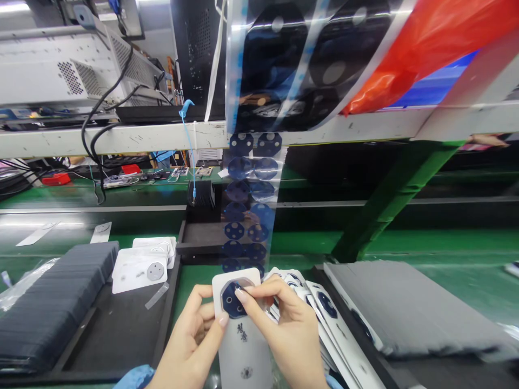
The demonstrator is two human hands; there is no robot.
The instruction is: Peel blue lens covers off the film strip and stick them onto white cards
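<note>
Green bench (300, 243): white plate (243, 329) btwn both hands.

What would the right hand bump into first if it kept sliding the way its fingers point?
Probably the left hand's thumb: the right hand points left across the white phone case, fingertips already on its dark round sticker.

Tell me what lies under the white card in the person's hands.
Under the white card, a fanned row of similar cards shows on the right. The left hand and right hand hide what lies directly beneath.
</note>
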